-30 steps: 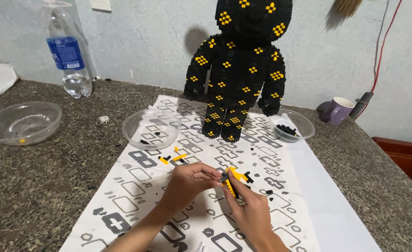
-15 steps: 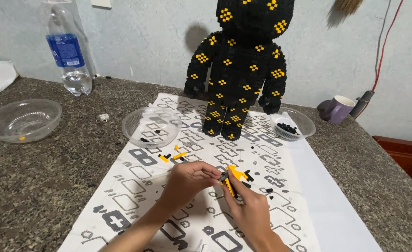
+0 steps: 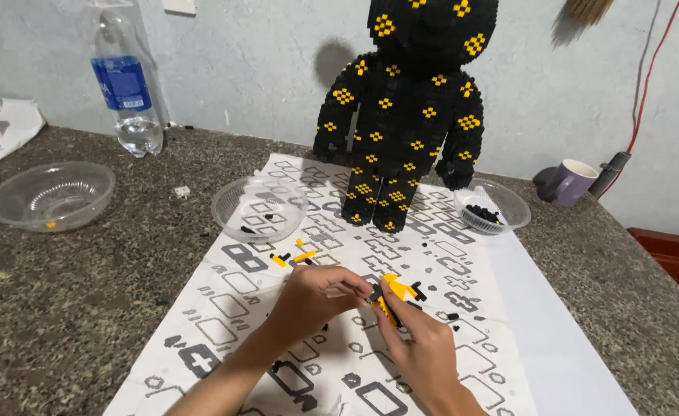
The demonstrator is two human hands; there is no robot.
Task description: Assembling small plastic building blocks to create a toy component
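Both hands meet over the printed sheet (image 3: 232, 308) near the worktop's front edge. The left hand (image 3: 312, 296) pinches a small black piece (image 3: 373, 293) in a closed grip. The right hand (image 3: 424, 347) has its grip closed on the yellow-and-black block assembly (image 3: 398, 293). Behind them, toward the rear edge, stands the black block figure (image 3: 409, 115).

Ahead of our hands, the black-and-yellow block figure (image 3: 410, 115) stands on the printed sheet (image 3: 224, 308) and blocks the straight way to the wall. Clear bowl (image 3: 259, 208) sits just left of its feet, bowl of black pieces (image 3: 492, 206) just right. Loose yellow and black bricks (image 3: 293, 256) lie between. Sheet's right margin is open; bottle (image 3: 126, 85) and a second clear bowl (image 3: 50, 196) stand well left.
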